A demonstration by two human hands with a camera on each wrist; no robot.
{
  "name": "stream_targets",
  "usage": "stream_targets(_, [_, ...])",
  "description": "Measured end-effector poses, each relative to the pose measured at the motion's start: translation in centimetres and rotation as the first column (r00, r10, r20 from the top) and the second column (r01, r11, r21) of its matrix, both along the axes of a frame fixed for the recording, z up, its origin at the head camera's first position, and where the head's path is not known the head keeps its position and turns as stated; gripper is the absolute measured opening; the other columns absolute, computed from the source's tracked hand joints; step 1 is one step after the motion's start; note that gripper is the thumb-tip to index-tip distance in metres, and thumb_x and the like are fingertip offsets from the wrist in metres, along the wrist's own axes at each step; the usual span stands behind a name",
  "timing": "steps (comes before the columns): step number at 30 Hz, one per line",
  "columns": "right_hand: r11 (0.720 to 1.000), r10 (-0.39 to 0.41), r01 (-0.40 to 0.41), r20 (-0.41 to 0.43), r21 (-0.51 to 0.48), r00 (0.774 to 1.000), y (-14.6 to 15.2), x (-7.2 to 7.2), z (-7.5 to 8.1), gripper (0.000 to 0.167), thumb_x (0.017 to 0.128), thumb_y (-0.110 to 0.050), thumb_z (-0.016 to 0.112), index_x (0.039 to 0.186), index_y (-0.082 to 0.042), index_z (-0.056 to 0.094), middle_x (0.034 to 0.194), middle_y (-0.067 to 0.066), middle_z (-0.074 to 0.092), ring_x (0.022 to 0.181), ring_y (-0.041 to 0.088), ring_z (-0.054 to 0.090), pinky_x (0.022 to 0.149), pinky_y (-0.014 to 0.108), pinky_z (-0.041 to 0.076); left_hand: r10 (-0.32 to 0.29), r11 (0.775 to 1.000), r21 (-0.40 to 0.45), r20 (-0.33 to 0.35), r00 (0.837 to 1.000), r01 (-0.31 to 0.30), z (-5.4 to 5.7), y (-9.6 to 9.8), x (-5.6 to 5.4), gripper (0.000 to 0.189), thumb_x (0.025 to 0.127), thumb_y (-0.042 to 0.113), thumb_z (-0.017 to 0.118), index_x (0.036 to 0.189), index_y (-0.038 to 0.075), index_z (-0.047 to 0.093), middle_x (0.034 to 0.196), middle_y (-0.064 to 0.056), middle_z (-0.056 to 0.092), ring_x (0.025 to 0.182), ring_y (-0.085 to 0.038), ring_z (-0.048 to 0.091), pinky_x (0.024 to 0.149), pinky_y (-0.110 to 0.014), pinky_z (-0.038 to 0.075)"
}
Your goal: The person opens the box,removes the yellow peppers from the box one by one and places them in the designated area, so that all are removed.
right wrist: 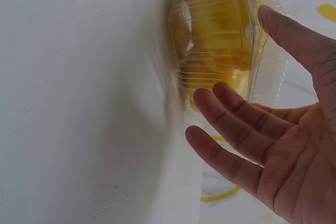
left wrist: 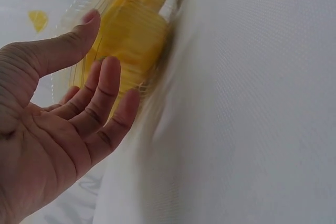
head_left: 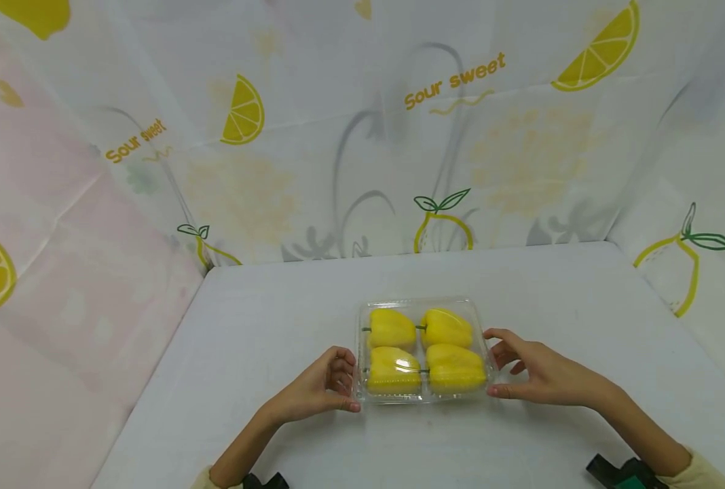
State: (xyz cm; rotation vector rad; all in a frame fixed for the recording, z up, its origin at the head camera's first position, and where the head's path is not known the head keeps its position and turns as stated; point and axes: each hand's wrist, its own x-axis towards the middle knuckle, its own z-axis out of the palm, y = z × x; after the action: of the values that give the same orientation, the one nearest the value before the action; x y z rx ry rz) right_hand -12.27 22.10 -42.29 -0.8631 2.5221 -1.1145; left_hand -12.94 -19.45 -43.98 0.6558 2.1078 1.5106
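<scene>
A clear plastic clamshell box with a lid on top sits flat on the white table. Through the lid show several yellow bell peppers with green stems, arranged in two rows. At the box's left side is my left hand, thumb and fingers loosely bent beside the edge. On the opposite side my right hand has its fingers spread and thumb near the box's edge. Both wrist views show relaxed fingers close to the ribbed plastic wall, not wrapped round it; whether fingertips touch it, I cannot tell.
A white cloth covers the table. Behind it and at both sides hang curtains printed with lemons. Dark devices show near both wrists at the bottom of the head view.
</scene>
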Motion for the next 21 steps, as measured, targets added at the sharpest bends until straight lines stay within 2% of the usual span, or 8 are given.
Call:
stream_targets(6, [1.0,0.003,-0.003,0.004,-0.025,1.0,-0.07,0.06,-0.04,0.078,0.088,-0.037,0.075,0.143,0.0,0.033,0.115,0.005,0.063,0.101,0.01,0.06,0.079,0.032,0.054,-0.021,0.997,0.073,0.091,0.996,0.014,-0.17,0.05,-0.07,0.062,0.079,0.003,0.082,0.123,-0.003,0.039,0.099,-0.011,0.065,0.08,-0.015,0.061,0.073,-0.027,0.054])
stream_targets(12, [1.0,0.011,-0.011,-0.004,-0.029,1.0,-0.08,-0.02,-0.25,0.078,0.088,-0.037,0.075,0.143,0.0,0.033,0.113,0.002,0.063,0.099,0.009,0.06,0.078,0.032,0.054,-0.029,0.99,0.142,0.191,0.981,0.002,-0.29,0.06,0.18,0.057,0.082,0.002,0.079,0.122,-0.002,0.04,0.094,-0.011,0.069,0.075,-0.016,0.065,0.067,-0.026,0.054])
stream_targets(16, [0.999,0.014,-0.014,0.001,-0.031,1.0,-0.07,-0.05,-0.3,0.079,0.088,-0.037,0.075,0.143,0.0,0.032,0.113,0.002,0.063,0.099,0.009,0.06,0.078,0.032,0.054,-0.034,0.984,0.178,0.226,0.973,-0.007,-0.34,0.12,0.34,0.054,0.082,0.003,0.079,0.121,-0.003,0.041,0.089,-0.012,0.068,0.069,-0.016,0.064,0.062,-0.026,0.052])
stream_targets(21, [1.0,0.008,-0.008,0.004,-0.017,1.0,-0.04,-0.02,-0.28,0.079,0.088,-0.037,0.075,0.143,0.0,0.032,0.113,0.002,0.063,0.099,0.009,0.06,0.078,0.032,0.054,-0.011,0.978,0.206,0.253,0.967,-0.043,-0.5,0.23,0.47,0.05,0.081,-0.001,0.078,0.117,-0.004,0.044,0.089,-0.012,0.066,0.066,-0.011,0.059,0.061,-0.022,0.048])
